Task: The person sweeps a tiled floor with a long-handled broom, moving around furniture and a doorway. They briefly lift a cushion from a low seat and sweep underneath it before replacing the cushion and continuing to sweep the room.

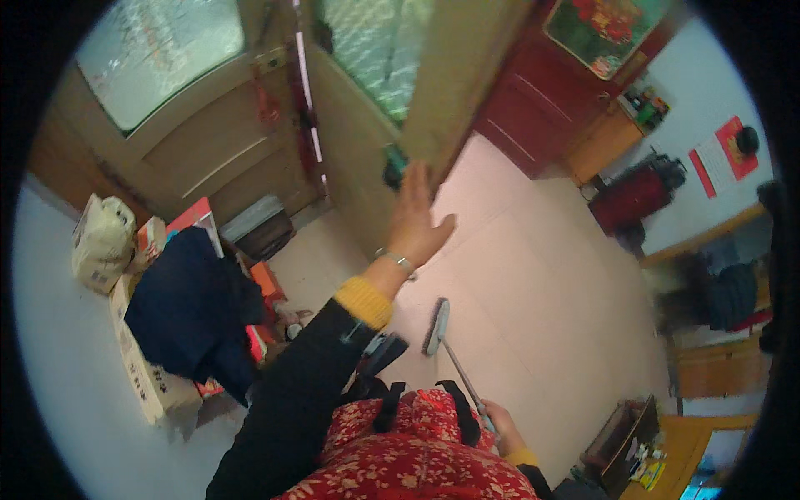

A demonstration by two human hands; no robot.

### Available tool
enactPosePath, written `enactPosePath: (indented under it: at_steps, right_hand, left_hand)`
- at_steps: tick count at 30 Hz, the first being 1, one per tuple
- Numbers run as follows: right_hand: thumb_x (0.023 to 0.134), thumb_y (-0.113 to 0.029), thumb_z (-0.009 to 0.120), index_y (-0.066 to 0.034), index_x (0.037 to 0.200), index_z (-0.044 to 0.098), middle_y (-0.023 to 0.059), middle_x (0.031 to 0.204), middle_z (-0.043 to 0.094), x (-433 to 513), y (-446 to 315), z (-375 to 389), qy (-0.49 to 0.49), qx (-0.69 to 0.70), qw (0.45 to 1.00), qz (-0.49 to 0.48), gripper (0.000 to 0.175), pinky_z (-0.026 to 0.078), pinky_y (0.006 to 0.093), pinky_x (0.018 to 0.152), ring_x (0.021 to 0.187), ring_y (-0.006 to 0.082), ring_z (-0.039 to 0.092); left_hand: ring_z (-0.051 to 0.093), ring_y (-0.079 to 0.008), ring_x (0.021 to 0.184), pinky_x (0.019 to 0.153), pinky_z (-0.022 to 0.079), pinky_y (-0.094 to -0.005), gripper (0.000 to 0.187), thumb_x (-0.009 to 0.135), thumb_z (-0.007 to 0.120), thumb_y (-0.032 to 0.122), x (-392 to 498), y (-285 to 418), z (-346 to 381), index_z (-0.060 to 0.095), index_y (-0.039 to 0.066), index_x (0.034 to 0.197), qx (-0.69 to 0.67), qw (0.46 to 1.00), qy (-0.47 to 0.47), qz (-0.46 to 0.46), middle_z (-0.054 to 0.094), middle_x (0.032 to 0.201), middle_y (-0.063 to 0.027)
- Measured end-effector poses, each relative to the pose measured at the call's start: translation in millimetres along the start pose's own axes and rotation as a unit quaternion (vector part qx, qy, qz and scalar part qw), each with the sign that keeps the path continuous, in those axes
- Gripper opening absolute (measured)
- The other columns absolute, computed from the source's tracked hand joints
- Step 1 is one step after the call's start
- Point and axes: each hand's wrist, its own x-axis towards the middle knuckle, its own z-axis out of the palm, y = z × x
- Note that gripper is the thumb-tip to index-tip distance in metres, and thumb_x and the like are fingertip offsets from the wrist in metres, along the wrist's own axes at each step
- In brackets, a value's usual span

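Note:
My left hand [415, 222] reaches forward to the edge of a beige door [459, 75] with a textured glass pane. Its fingers lie flat by the dark latch [394, 165], and the thumb stands apart from them. A bracelet circles the wrist. Low at my right side, my right hand [502, 425] grips the grey handle of a long-handled floor brush [436, 328]. The brush's head, with dark bristles, points down toward the pale tiled floor [525, 275]. A red floral apron [412, 444] covers my front.
On the left, a dark blue cloth [190, 306] drapes over stacked boxes [153, 381] beside a filled plastic bag [106, 240]. A red door [531, 94] stands beyond. Wooden cabinet [600, 140], dark red bag [631, 197] and open bin-like box [619, 437] line the right.

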Motion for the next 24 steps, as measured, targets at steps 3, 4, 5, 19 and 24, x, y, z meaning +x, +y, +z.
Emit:
enactPosePath:
  at_steps: [3,4,5,19,24]
  right_hand:
    - [0.085,-0.009,0.054,0.0023,0.123,0.054,0.0065,0.072,0.056,-3,3,2,0.011,-0.102,0.994,-0.031,0.04,0.042,0.0251,0.045,0.053,0.0126,0.053]
    - [0.085,-0.008,0.055,0.0022,0.123,0.055,0.0064,0.074,0.057,-2,5,0,0.005,-0.105,0.994,-0.03,0.04,0.043,0.0249,0.046,0.054,0.0124,0.054]
    - [0.085,-0.008,0.055,0.0021,0.124,0.055,0.0063,0.075,0.059,-2,8,-1,0.003,-0.115,0.993,-0.037,0.04,0.044,0.0247,0.048,0.055,0.0123,0.055]
    - [0.083,-0.01,0.064,-0.0033,0.133,0.049,0.0079,0.076,0.063,6,0,-24,-0.088,-0.373,0.921,-0.067,0.053,0.048,0.0278,0.062,0.065,0.0138,0.058]
    - [0.083,-0.006,0.064,-0.006,0.133,0.051,0.0049,0.073,0.06,14,-45,14,-0.136,-0.448,0.879,-0.093,0.052,0.044,0.0254,0.057,0.061,0.0107,0.054]
  left_hand:
    - [0.029,-0.038,0.138,0.113,0.027,-0.0388,0.085,0.078,0.069,0.028,19,5,15,0.024,0.001,0.145,-0.026,0.999,-0.018,0.024,0.028,0.148,-0.025]
    - [0.031,-0.0376,0.136,0.113,0.028,-0.0391,0.082,0.079,0.068,0.028,18,8,20,0.026,0.001,0.144,-0.045,0.998,-0.019,0.04,0.03,0.146,-0.0247]
    - [0.034,-0.0373,0.135,0.112,0.029,-0.0394,0.079,0.08,0.068,0.029,15,11,25,0.029,0.001,0.143,-0.065,0.996,-0.026,0.051,0.033,0.145,-0.0244]
    - [0.063,-0.0245,0.086,0.078,0.05,-0.0354,0.043,0.083,0.066,0.036,-250,-84,-32,0.06,0.005,0.112,-0.081,0.886,-0.394,-0.23,0.065,0.094,-0.0133]
    - [0.063,-0.025,0.087,0.081,0.05,-0.0353,0.046,0.083,0.068,0.037,-353,-119,-83,0.059,0.006,0.115,-0.08,0.872,-0.325,-0.357,0.065,0.095,-0.0131]
